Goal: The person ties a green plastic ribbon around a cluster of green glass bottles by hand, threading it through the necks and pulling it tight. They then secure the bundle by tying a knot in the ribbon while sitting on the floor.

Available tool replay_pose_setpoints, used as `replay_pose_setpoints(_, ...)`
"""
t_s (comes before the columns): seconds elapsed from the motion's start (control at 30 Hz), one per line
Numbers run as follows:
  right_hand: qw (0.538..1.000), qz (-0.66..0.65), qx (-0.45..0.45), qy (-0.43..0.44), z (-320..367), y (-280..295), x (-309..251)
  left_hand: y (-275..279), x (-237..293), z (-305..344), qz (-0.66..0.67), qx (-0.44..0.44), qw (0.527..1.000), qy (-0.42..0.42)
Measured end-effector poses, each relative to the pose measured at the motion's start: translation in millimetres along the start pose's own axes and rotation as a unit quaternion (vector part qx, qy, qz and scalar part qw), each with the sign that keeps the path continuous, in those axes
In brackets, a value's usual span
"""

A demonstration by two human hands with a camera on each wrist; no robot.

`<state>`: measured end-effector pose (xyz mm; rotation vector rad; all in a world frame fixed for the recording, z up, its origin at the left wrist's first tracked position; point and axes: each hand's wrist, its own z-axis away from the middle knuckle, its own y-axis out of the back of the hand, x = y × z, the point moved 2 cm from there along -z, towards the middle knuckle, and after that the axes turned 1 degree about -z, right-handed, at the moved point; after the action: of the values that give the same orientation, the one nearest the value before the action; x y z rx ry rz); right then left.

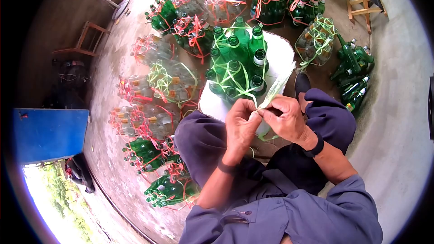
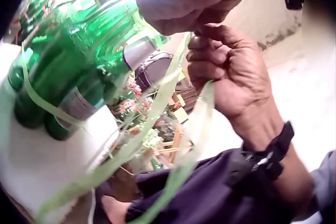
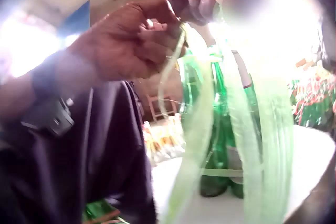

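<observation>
Several green glass bottles [image 1: 233, 66] stand upright in a cluster on a white-topped stand [image 1: 281, 54], with pale green plastic strapping [image 1: 275, 91] woven round their necks. In front of them my left hand [image 1: 241, 121] and right hand [image 1: 287, 116] meet, thumbs and fingertips pinching the strapping where its strands come together. Loose ribbon ends hang below the hands in the left wrist view, beside the bottles [image 2: 68, 77]. A band of the same strapping also circles the bottles low down, as the right wrist view shows. My left fingers [image 3: 152, 50] are curled at the pinch.
Bundles of clear bottles [image 1: 172, 81] tied with red and green strapping line the left floor. More tied green bundles [image 1: 269, 7] stand at the back. Loose green bottles [image 1: 355, 70] lie at the right wall near a wooden stool [image 1: 363, 7]. My knees flank the stand.
</observation>
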<state>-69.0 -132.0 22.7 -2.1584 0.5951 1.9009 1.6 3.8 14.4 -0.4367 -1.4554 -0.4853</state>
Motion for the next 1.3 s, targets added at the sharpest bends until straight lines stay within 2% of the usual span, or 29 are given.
replay_pose_setpoints(0.03, 0.991, 0.08, 0.011, 0.109, -0.1, 0.2, -4.8, -0.2, -4.0, -1.0, 0.122, -0.011, 0.988, 0.09)
replay_pose_setpoints(0.07, 0.991, 0.081, 0.011, 0.109, 0.2, 0.1, -4.2, -0.7, -3.9, -1.0, 0.123, -0.012, 0.988, 0.09)
replay_pose_setpoints(0.17, 0.993, -0.07, 0.006, -0.092, 1.0, -1.2, 12.1, -3.5, -1.9, 2.4, 0.125, -0.008, 0.987, 0.104)
replay_pose_setpoints(0.2, 0.993, -0.069, 0.007, -0.092, -0.5, 2.4, 12.1, -4.4, 1.9, 4.2, 0.028, -0.01, 0.998, 0.047)
replay_pose_setpoints(0.27, 0.952, -0.163, -0.041, -0.254, 0.0, 5.8, 17.6, -4.1, 3.0, 3.8, -0.07, -0.009, 0.997, -0.011)
replay_pose_setpoints(0.3, 0.989, -0.062, -0.026, -0.134, 0.0, 3.7, 13.3, -2.8, -2.3, 1.8, 0.039, -0.006, 0.999, 0.036)
replay_pose_setpoints(0.33, 0.989, -0.062, -0.025, -0.134, -0.6, -2.7, 13.3, -2.0, -7.0, 0.9, 0.147, -0.003, 0.986, 0.083)
replay_pose_setpoints(0.4, 0.985, 0.037, 0.052, 0.158, -3.0, -10.3, 0.9, 2.4, -11.3, -0.3, 0.203, -0.012, 0.969, 0.14)
replay_pose_setpoints(0.43, 0.995, 0.037, 0.015, 0.094, -1.7, -5.5, -2.8, 2.4, -13.0, -0.7, 0.255, -0.016, 0.956, 0.142)
replay_pose_setpoints(0.47, 0.995, 0.037, 0.015, 0.094, -0.6, -4.1, 0.8, 2.3, -13.5, -0.7, 0.306, -0.02, 0.941, 0.144)
replay_pose_setpoints(0.5, 0.999, -0.034, -0.005, -0.018, -0.9, -4.5, 9.6, 1.2, -5.1, 1.8, 0.193, 0.01, 0.974, 0.121)
replay_pose_setpoints(0.53, 0.986, -0.103, -0.026, -0.13, -1.2, -3.7, 15.7, -0.3, -4.6, 3.4, 0.194, 0.01, 0.974, 0.12)
replay_pose_setpoints(0.57, 0.947, -0.198, -0.051, -0.246, -0.3, 0.6, 18.7, -0.4, -0.9, 4.1, 0.062, 0.011, 0.998, 0.025)
replay_pose_setpoints(0.6, 0.948, -0.199, -0.052, -0.245, 0.6, -1.5, 18.5, -2.1, 2.7, 5.5, -0.072, 0.012, 0.995, -0.071)
replay_pose_setpoints(0.67, 0.996, -0.035, -0.02, -0.081, 1.3, -3.5, 12.1, -3.7, 1.1, 3.9, 0.021, 0.031, 0.999, -0.009)
replay_pose_setpoints(0.7, 0.996, 0.071, -0.006, 0.053, 1.5, -3.8, 9.5, 0.5, -2.6, 1.7, 0.144, 0.013, 0.986, 0.079)
replay_pose_setpoints(0.73, 0.996, 0.071, -0.005, 0.053, -0.1, -5.5, 10.4, 2.5, -7.5, 0.9, 0.263, -0.005, 0.951, 0.166)
replay_pose_setpoints(0.8, 0.958, 0.154, 0.041, 0.24, -2.3, -10.4, 5.1, 3.4, -16.0, 0.6, 0.343, -0.03, 0.92, 0.186)
replay_pose_setpoints(0.83, 0.98, 0.124, -0.007, 0.156, 0.2, -7.6, 13.7, 2.2, -14.7, 1.0, 0.308, -0.009, 0.935, 0.175)
replay_pose_setpoints(0.87, 0.98, 0.124, -0.006, 0.156, 1.8, -5.6, 13.9, -0.1, -12.8, 1.0, 0.272, 0.01, 0.948, 0.164)
replay_pose_setpoints(0.9, 0.999, -0.032, -0.01, -0.038, -0.6, -2.5, 12.6, -4.9, -9.9, 2.4, 0.273, 0.009, 0.948, 0.164)
replay_pose_setpoints(0.93, 0.955, -0.188, -0.015, -0.229, 0.7, -3.2, 15.1, -7.9, -3.6, 4.8, 0.171, 0.015, 0.982, 0.081)
replay_pose_setpoints(0.97, 0.925, -0.274, -0.031, -0.263, 2.6, -2.5, 26.2, -8.6, 1.1, 6.8, 0.066, 0.022, 0.998, -0.002)
replay_pose_setpoints(1.0, 0.924, -0.275, -0.031, -0.263, 3.2, -3.6, 28.3, -7.5, -0.7, 6.2, 0.065, 0.022, 0.998, -0.001)
replay_pose_setpoints(1.07, 0.991, -0.06, -0.023, -0.118, 2.3, -1.1, 24.7, -3.8, -9.2, 3.7, 0.162, 0.027, 0.982, 0.093)
replay_pose_setpoints(1.13, 0.987, 0.113, -0.003, 0.116, -0.2, -2.9, 6.0, -2.0, -12.0, 3.0, 0.23, 0.011, 0.963, 0.138)
replay_pose_setpoints(1.2, 0.998, 0.047, 0.017, 0.031, 1.8, -4.4, 12.1, -1.9, -13.2, 2.8, 0.163, 0.029, 0.983, 0.079)
replay_pose_setpoints(1.27, 0.982, -0.109, -0.024, -0.151, 0.0, -1.1, 17.3, 0.0, -10.5, 5.2, 0.168, 0.023, 0.982, 0.079)
replay_pose_setpoints(1.3, 0.958, -0.154, -0.047, -0.239, -0.7, 4.2, 14.4, -0.4, -3.6, 5.4, 0.024, 0.01, 1.0, 0.009)
